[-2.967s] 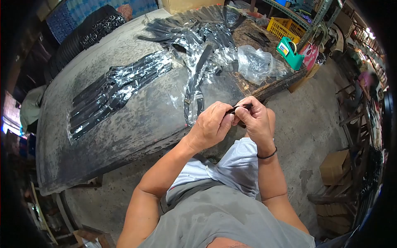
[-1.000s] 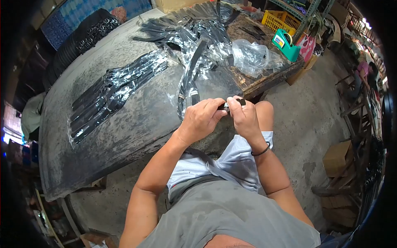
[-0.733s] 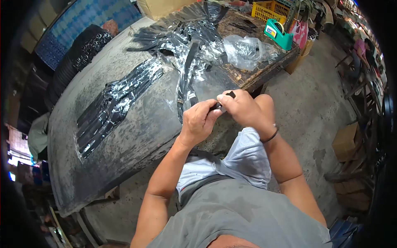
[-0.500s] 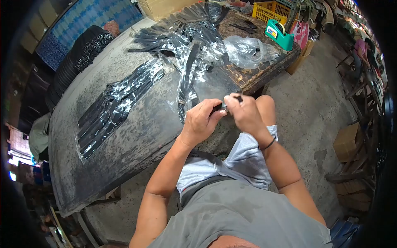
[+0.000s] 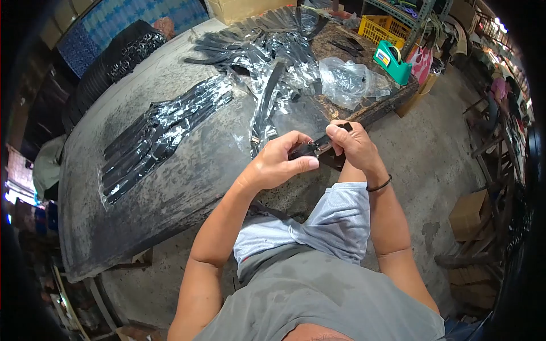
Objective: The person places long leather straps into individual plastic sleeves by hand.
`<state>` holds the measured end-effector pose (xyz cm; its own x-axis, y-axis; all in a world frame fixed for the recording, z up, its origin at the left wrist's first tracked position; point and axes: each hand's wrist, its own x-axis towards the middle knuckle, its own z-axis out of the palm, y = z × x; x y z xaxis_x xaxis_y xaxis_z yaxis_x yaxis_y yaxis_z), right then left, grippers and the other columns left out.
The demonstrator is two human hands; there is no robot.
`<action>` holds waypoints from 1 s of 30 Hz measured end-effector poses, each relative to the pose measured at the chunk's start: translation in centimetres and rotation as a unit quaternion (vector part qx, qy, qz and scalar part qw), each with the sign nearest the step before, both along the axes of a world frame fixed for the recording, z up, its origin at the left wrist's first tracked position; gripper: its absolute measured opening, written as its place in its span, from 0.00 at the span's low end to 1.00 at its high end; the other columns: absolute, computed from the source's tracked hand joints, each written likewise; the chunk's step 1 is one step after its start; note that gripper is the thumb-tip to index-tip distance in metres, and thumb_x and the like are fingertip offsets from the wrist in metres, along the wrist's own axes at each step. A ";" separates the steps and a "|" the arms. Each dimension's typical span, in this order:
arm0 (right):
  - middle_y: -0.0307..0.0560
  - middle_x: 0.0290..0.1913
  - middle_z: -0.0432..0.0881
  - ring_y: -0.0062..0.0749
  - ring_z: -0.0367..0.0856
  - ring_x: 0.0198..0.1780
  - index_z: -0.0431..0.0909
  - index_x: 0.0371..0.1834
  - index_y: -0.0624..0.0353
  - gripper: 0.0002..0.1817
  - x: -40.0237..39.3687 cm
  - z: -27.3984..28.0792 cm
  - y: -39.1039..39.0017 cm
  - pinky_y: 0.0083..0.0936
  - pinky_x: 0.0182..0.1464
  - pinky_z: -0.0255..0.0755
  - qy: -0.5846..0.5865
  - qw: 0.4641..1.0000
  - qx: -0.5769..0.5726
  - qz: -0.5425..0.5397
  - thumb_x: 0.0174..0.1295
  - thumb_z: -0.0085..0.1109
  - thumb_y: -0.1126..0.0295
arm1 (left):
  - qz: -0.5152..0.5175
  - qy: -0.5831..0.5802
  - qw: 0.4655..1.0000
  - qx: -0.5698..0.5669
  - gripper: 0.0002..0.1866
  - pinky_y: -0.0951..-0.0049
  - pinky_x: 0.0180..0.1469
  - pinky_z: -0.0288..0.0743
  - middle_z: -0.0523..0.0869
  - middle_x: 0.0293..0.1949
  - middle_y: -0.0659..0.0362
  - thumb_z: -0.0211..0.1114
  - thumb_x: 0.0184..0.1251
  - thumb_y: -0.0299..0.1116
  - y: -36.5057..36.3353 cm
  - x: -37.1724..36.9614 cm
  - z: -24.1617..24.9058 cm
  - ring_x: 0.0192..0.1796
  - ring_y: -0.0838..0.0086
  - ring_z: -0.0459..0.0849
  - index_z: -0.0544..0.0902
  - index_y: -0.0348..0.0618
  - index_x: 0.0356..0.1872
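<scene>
Between my hands, over the table's front edge, is a short black strap (image 5: 323, 142) with something shiny on it. My left hand (image 5: 280, 161) is closed round its lower left part, with the thumb stretched toward the right. My right hand (image 5: 354, 143) pinches the upper right end between thumb and fingers. Beyond them a long black strap in clear wrap (image 5: 265, 102) lies on the table (image 5: 199, 165). To the left is a flat bundle of wrapped black straps (image 5: 165, 133), and farther back a larger pile of them (image 5: 267, 48).
A crumpled clear plastic bag (image 5: 350, 82), a green tape dispenser (image 5: 392, 63) and a yellow crate (image 5: 382, 29) are at the back right. Coiled black straps (image 5: 114, 71) stand at the back left. A cardboard box (image 5: 469, 216) is at the right; a person (image 5: 499, 91) sits beyond.
My hands have moved slightly apart, and more of the black strap shows between them. My left thumb has straightened. The view has shifted a little.
</scene>
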<state>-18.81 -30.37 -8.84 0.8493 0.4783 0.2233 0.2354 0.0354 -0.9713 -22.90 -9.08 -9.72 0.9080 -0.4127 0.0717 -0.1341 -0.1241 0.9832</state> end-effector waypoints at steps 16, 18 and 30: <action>0.32 0.19 0.68 0.16 0.66 0.21 0.72 0.26 0.56 0.16 1.5 0.4 0.1 0.18 0.24 0.62 -0.007 0.999 0.035 0.000 0.71 0.51 0.61 | 0.007 -0.094 0.995 -0.015 0.09 0.81 0.27 0.64 0.76 0.23 0.68 0.56 0.72 0.33 -0.6 0.6 0.7 0.26 0.87 0.69 0.78 0.39 0.35; 0.34 0.19 0.69 0.20 0.69 0.20 0.72 0.28 0.56 0.15 0.9 -1.4 1.5 0.20 0.24 0.65 0.067 0.985 0.157 -0.033 0.71 0.51 0.60 | 0.031 -0.150 0.988 0.004 0.09 0.81 0.28 0.63 0.74 0.23 0.69 0.56 0.72 0.32 -1.0 0.1 0.7 0.27 0.87 0.67 0.78 0.39 0.34; 0.30 0.17 0.67 0.13 0.63 0.21 0.70 0.19 0.57 0.20 -0.9 -0.6 3.7 0.18 0.24 0.59 0.014 0.981 0.027 -0.193 0.70 0.50 0.61 | 0.188 -0.372 0.908 0.050 0.13 0.66 0.39 0.78 0.84 0.38 0.55 0.66 0.60 0.29 -1.3 1.2 0.0 0.38 0.63 0.84 0.79 0.38 0.46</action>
<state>-19.75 -26.66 -9.43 0.9710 0.1083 0.2130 0.2143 -0.0002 -0.9768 -21.66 -10.33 -9.70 0.7021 -0.1210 0.7017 -0.6852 -0.3827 0.6197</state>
